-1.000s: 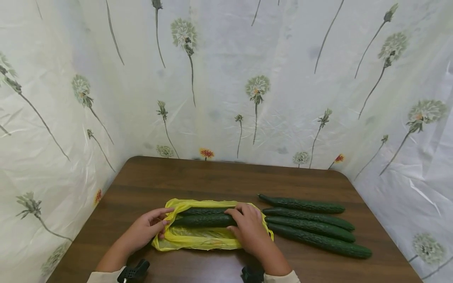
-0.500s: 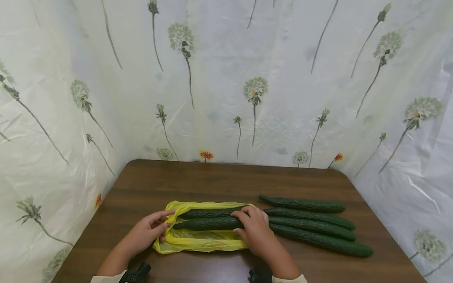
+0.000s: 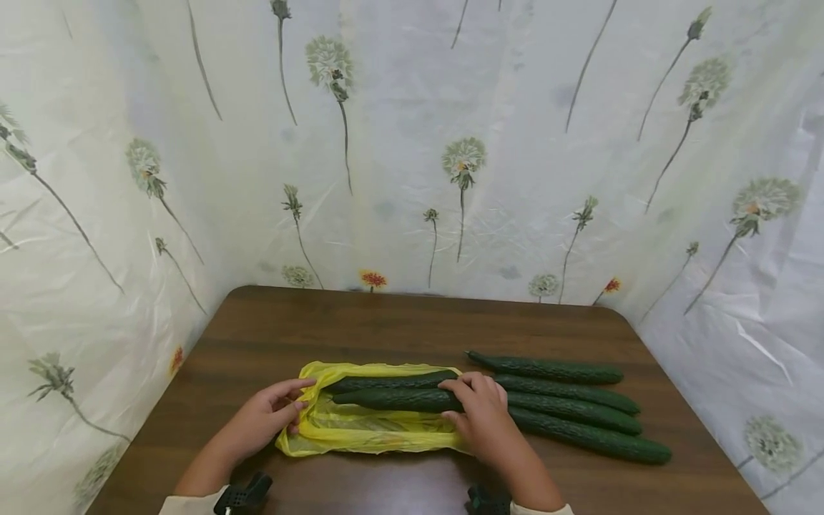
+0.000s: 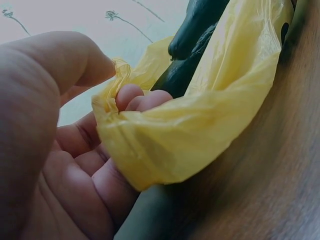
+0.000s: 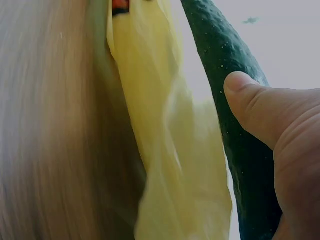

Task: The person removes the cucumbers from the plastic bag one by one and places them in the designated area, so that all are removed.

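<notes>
A yellow plastic bag [image 3: 380, 440] lies spread open on the table, with two dark green cucumbers in its mouth. The nearer cucumber [image 3: 393, 399] is gripped from above near its right end by my right hand [image 3: 487, 418]; the right wrist view shows the thumb [image 5: 250, 97] along its side. Behind it lies the second cucumber [image 3: 395, 381], on the bag. My left hand [image 3: 267, 418] pinches the bag's left edge; in the left wrist view the gathered plastic [image 4: 117, 85] sits between thumb and fingers. The gripped cucumber's right end is hidden by my right hand.
Several more cucumbers lie side by side to the right, among them the farthest one [image 3: 553, 370] and the nearest one [image 3: 592, 437]. The brown wooden table [image 3: 322, 322] backs onto a curtain [image 3: 393, 143] printed with dandelions.
My right hand has moved right, drawing the nearer cucumber with it, so its left end stands farther from the bag's left edge. My left hand keeps hold of the bag in nearly the same place.
</notes>
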The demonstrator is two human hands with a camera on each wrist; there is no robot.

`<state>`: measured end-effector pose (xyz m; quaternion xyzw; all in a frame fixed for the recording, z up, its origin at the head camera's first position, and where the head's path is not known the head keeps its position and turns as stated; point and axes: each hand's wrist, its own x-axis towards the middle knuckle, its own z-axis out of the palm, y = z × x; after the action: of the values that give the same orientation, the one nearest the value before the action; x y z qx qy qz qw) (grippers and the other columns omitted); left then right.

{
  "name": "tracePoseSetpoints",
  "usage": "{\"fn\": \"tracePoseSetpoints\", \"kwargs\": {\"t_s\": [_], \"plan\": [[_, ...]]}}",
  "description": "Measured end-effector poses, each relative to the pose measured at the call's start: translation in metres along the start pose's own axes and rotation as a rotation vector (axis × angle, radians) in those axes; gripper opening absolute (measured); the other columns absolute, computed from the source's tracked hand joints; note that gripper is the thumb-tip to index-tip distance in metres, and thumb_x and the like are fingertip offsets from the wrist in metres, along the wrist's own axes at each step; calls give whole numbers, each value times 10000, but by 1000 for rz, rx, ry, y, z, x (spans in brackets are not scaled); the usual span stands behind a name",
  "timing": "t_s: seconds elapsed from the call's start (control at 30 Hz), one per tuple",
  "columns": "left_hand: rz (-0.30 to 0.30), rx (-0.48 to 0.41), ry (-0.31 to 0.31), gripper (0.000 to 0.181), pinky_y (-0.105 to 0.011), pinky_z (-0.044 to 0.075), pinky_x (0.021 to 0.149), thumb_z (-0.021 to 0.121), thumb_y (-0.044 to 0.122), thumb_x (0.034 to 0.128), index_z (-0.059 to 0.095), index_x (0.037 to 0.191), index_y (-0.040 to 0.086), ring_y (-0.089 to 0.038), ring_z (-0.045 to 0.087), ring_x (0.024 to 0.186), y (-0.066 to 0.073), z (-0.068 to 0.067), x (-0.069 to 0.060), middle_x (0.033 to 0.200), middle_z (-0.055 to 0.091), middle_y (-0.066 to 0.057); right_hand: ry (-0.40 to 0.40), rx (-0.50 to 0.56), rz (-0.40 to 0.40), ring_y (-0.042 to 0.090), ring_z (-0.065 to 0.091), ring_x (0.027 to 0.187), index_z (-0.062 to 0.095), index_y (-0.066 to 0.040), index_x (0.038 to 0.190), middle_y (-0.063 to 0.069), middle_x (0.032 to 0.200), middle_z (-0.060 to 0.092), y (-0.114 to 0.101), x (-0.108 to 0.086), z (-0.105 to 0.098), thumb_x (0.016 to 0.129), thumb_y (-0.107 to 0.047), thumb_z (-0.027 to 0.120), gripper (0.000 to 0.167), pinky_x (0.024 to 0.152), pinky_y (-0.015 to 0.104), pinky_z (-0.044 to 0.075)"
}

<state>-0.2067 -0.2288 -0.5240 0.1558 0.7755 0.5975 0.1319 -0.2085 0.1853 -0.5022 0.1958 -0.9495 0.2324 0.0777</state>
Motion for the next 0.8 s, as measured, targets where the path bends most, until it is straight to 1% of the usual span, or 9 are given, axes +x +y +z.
{"fn": "tracePoseSetpoints", "kwargs": {"t_s": [0.07, 0.13, 0.23, 0.3, 0.43, 0.57, 0.63, 0.8], "plan": [[7, 1, -4, 506, -313, 617, 809, 580, 199, 1096, 466, 1551, 9, -248, 668, 888, 1, 0, 1, 1167, 546, -215, 12, -2, 10, 251, 493, 1120, 679, -217, 1338, 1, 1224, 542, 4, -3, -4, 884, -231, 846, 484, 1004, 568, 344], [6, -5, -10, 507, -300, 612, 867, 577, 197, 1097, 463, 1555, 12, -241, 667, 868, 1, 0, 1, 1151, 545, -208, 12, -4, 21, 249, 488, 1126, 674, -219, 1342, 2, 1237, 538, 8, -5, -8, 893, -218, 839, 479, 1014, 581, 341], [0, 2, -23, 509, -273, 584, 951, 567, 201, 1102, 455, 1565, 25, -218, 665, 849, 1, -1, 1, 1142, 542, -205, -8, -1, 51, 236, 470, 1131, 669, -233, 1348, -10, 1247, 524, 13, -11, -11, 909, -206, 827, 467, 1018, 589, 337], [-3, 0, -29, 511, -265, 569, 983, 566, 210, 1103, 453, 1569, 32, -204, 659, 824, 1, -1, 1, 1138, 544, -209, -22, 3, 69, 238, 463, 1150, 666, -243, 1353, -13, 1259, 519, 16, -14, -13, 920, -209, 819, 461, 1029, 592, 334], [3, -10, -27, 510, -272, 571, 981, 564, 205, 1103, 452, 1569, 31, -197, 651, 809, 1, 0, 1, 1135, 542, -219, -24, 8, 82, 263, 470, 1196, 663, -236, 1357, 8, 1294, 530, 19, -19, -14, 924, -235, 815, 459, 1053, 602, 322], [2, -13, -17, 506, -266, 578, 963, 568, 200, 1101, 457, 1567, 36, -203, 663, 837, -1, 1, 1, 1142, 539, -210, -24, 2, 84, 252, 474, 1179, 660, -236, 1354, 10, 1287, 537, 21, -22, -15, 923, -243, 815, 458, 1042, 601, 320], [8, -18, -16, 510, -267, 585, 941, 571, 193, 1100, 454, 1566, 24, -207, 668, 859, 0, 1, 1, 1146, 535, -210, -27, -1, 85, 244, 471, 1172, 656, -236, 1365, 5, 1284, 534, 21, -24, -16, 928, -245, 811, 464, 1031, 599, 320], [29, -28, -22, 516, -284, 608, 858, 566, 180, 1101, 439, 1563, -10, -200, 659, 852, 1, -1, 0, 1149, 534, -223, -15, -3, 87, 253, 467, 1178, 650, -227, 1380, 7, 1296, 529, 23, -30, -18, 929, -236, 810, 478, 1016, 592, 324]]}}
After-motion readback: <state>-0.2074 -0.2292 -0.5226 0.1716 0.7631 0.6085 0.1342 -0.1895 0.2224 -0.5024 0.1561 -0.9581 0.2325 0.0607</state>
